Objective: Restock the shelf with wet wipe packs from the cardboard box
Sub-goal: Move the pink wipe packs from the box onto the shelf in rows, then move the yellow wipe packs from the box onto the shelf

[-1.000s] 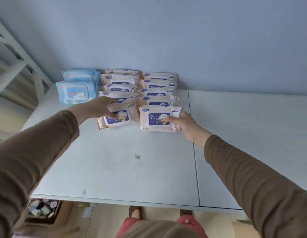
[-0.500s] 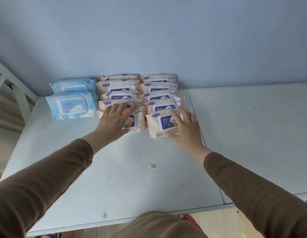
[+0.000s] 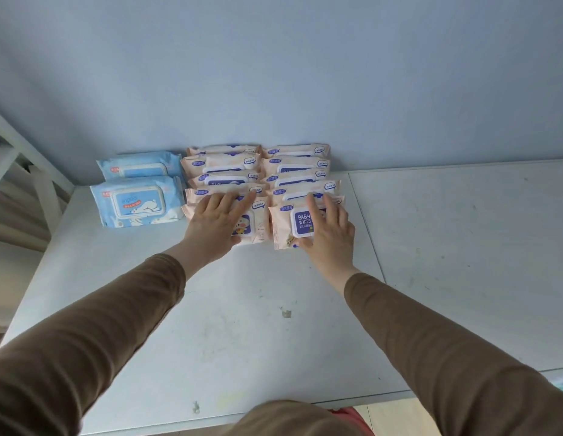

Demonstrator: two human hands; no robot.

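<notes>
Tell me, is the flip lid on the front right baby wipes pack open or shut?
Shut: the purple lid lies flat against the pack.

We seem to be in a stockroom or the back of a small shop. A plain white shelf (image 3: 211, 325) runs along a bare blue wall (image 3: 274, 73), and on it we see many identical peach baby-wipe packs (image 3: 223, 165) lined up in two neat rows, with two blue wipe packs (image 3: 138, 199) just beside them. White metal racking (image 3: 31, 158) stands at the left.
</notes>
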